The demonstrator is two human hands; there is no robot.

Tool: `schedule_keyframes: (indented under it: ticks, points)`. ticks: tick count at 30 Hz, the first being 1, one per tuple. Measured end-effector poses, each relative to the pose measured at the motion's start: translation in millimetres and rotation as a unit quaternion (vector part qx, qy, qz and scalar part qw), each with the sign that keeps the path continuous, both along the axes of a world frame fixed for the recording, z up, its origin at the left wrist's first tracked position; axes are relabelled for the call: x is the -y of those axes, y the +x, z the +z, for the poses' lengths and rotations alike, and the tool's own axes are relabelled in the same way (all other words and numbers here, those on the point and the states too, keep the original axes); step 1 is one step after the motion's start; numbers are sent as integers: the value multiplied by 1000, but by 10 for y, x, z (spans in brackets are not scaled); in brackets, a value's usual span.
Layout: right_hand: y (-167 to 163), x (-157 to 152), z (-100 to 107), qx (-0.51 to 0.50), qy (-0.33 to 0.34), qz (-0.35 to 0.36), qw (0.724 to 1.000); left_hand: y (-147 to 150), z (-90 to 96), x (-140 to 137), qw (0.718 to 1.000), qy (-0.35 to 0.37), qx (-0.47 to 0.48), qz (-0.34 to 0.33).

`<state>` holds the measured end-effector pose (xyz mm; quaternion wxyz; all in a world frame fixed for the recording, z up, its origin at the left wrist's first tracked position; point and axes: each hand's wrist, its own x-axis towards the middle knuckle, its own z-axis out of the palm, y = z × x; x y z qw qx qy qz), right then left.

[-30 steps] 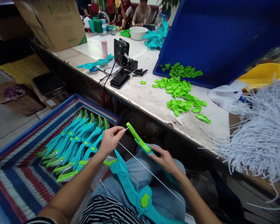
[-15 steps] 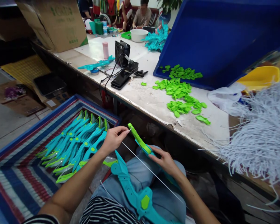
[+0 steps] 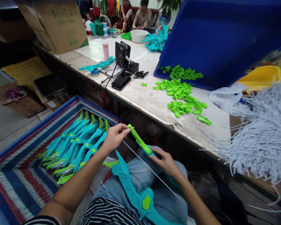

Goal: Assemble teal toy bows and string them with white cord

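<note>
My left hand (image 3: 117, 137) pinches a thin white cord (image 3: 152, 171) at the end of a green tip piece (image 3: 140, 140). A short bit of the cord pokes out past that tip. My right hand (image 3: 163, 160) is wrapped round the teal limb of a toy bow, where the green piece joins it. Across my lap lies a teal bow body (image 3: 131, 190) with a green hexagon (image 3: 146, 203) on it; I cannot tell whether it is the same bow. The cord runs slack-free from my left hand down toward my right forearm.
On my left, a striped-lined tray (image 3: 18, 175) holds a row of strung teal bows (image 3: 77, 137). Loose green pieces (image 3: 178, 90) lie on the table (image 3: 140, 97) before a tilted blue bin (image 3: 208, 40). White cords (image 3: 255, 134) hang over the right edge. A black fan (image 3: 122, 54) stands behind.
The cord end now sticks out beyond the green tip, and my left fingers have shifted very slightly. My right hand keeps its place on the limb.
</note>
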<state>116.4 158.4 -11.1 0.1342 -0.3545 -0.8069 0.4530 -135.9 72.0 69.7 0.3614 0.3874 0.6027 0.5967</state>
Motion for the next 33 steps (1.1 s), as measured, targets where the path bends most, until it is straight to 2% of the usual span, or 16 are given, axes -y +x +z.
schedule_keyframes:
  ticks: [3,6,10,12,15,17,24,27,29,31,33]
  points:
    - [23,14,-50,2,30,8,1000,27,7,-57,995,7,97,-28]
    - [21,21,-12,20,86,14,996,32,19,-80,991,2,127,-47]
    - [-228,7,317,-7,212,-26,977,35,41,-51,989,1,143,-44]
    - [-479,-16,544,-57,238,-26,969,44,50,-27,988,1,146,-41]
    - [-870,-79,806,-114,223,16,968,56,59,5,989,-2,146,-36]
    - [-1052,-131,891,-138,206,35,968,59,62,22,989,-4,144,-31]
    - [-1176,-114,984,-193,187,77,960,45,58,50,990,-18,137,-27]
    - [-1211,-21,984,-191,206,44,959,28,47,41,996,-40,78,-19]
    - [-1243,-53,945,-189,223,-1,956,31,42,38,999,-39,-34,13]
    - [-1257,-229,904,-189,237,-55,952,62,37,47,989,-9,-140,47]
    - [-1235,-522,917,-191,248,-144,939,116,34,72,980,31,-186,54]
